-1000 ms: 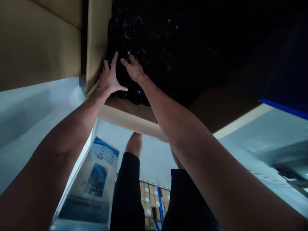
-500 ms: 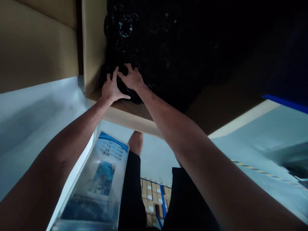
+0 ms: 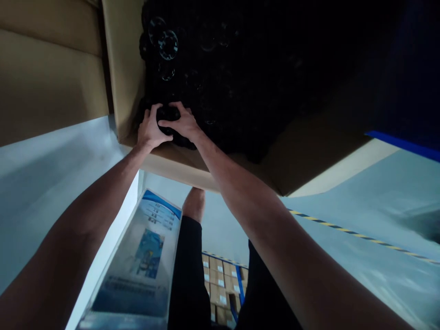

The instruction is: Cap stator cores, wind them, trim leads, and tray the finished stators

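Inside a large cardboard box (image 3: pixel 127 68) lies a dark heap of black plastic-looking parts (image 3: pixel 168 45), several of them ring-shaped with notched rims. My left hand (image 3: pixel 150 129) is in the near left corner of the box, its fingers and thumb curved around a black round part (image 3: pixel 169 112). From the other side, my right hand (image 3: pixel 184 123) cups the same dark part, thumb toward the left hand. The fingertips partly sink into the black heap. Low light hides the part's exact shape.
A clear badge holder (image 3: pixel 137 256) with a printed card hangs in front of me. Other cardboard (image 3: pixel 51 78) stands at the left. Yellow-black tape (image 3: pixel 340 229) runs along the pale floor at the right. Stacked cartons (image 3: pixel 220 284) show between my legs. A blue edge (image 3: pixel 402 143) is at the right.
Both hands have shifted slightly left in view and drawn closer together. Their fingers, more spread before, now curve inward around the black part. The view has also moved a little.
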`<state>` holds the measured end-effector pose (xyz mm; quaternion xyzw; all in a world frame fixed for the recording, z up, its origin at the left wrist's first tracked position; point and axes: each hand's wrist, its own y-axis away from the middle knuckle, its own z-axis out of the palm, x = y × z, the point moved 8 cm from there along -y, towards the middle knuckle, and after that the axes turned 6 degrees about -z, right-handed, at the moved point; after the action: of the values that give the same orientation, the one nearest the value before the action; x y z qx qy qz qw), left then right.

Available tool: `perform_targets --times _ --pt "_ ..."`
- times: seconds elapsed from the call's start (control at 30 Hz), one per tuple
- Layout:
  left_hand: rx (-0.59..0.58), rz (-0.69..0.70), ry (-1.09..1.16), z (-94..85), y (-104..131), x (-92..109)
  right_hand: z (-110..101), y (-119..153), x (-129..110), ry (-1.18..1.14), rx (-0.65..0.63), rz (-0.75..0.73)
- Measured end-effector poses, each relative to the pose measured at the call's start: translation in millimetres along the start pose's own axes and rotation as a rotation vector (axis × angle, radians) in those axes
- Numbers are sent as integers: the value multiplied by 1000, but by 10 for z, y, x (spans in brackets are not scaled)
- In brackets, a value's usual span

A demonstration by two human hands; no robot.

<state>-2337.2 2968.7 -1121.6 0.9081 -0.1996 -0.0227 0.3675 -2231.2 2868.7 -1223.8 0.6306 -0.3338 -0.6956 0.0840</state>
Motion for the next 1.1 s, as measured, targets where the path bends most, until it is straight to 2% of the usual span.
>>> perform_targets --times 0.13,0.23,0.33,0.43,0.53,0.63,0.73,0.83,0.93,1.0,1.07,1.1 --pt "41 16 18 -130 203 75 -115 241 -143 -56 -15 -34" --pt "83 63 34 -378 462 167 -214 532 -413 -98 8 -83" --pt "140 132 60 -792 860 425 -467 991 -911 -146 99 -182" --pt "160 150 87 -1243 1320 868 -939 1607 -1516 -144 197 -258" --pt "185 214 94 -1657 1742 1579 -1657 2240 -2101 -120 291 -311" --pt "206 362 120 -1981 2040 2540 -2583 2743 -2641 -12 386 -409" --pt "214 491 141 -2196 2158 3567 -3558 2970 -3065 115 422 -482" --pt "213 560 157 -2307 2088 4522 -4510 2825 -3274 137 415 -402" --pt "196 598 182 -2332 1852 5301 -5366 2384 -3351 224 422 -251" --pt "205 599 157 -2335 1623 5640 -5818 2029 -3395 275 441 -202" --pt "232 600 123 -2360 1372 5798 -6142 1711 -3443 286 484 -201" --pt "249 607 115 -2383 1250 5812 -6259 1586 -3475 265 526 -228"
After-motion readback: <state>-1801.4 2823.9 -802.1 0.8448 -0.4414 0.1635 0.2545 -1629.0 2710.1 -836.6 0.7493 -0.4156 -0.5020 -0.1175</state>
